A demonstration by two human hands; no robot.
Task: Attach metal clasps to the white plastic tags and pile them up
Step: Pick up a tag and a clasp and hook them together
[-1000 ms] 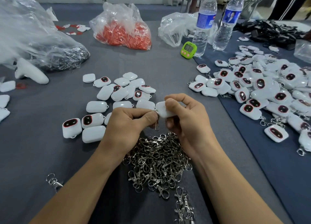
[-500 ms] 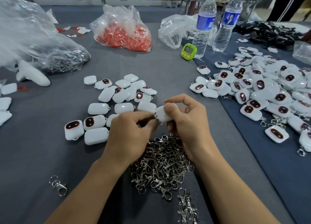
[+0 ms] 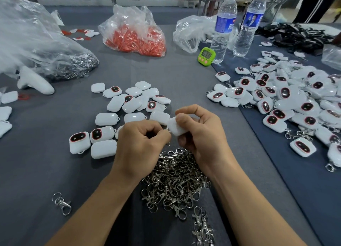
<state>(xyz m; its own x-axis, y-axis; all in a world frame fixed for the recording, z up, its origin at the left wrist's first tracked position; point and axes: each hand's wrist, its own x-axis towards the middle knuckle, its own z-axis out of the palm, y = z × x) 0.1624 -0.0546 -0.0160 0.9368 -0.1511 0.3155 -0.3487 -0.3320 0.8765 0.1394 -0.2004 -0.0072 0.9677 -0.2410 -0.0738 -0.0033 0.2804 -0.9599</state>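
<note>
My right hand [image 3: 201, 133] pinches a white plastic tag [image 3: 175, 128] between thumb and fingers, above a heap of metal clasps [image 3: 175, 179]. My left hand [image 3: 142, 144] is curled right against the tag's left edge, its fingertips pinched together on a clasp that is almost wholly hidden. Loose white tags without clasps [image 3: 121, 114] lie spread behind my hands. A big pile of tags with clasps attached [image 3: 287, 101] covers the right side of the table.
A single clasp [image 3: 61, 203] lies at the near left. At the back stand a bag of red parts [image 3: 136, 35], a bag of metal parts [image 3: 55, 61], a green timer [image 3: 206, 56] and two water bottles [image 3: 223, 28]. A white handle-shaped device [image 3: 35, 81] lies at left.
Both hands stay together on the tag. My left hand's fingers have curled tighter against the tag's edge and the hanging clasp has slipped out of sight.
</note>
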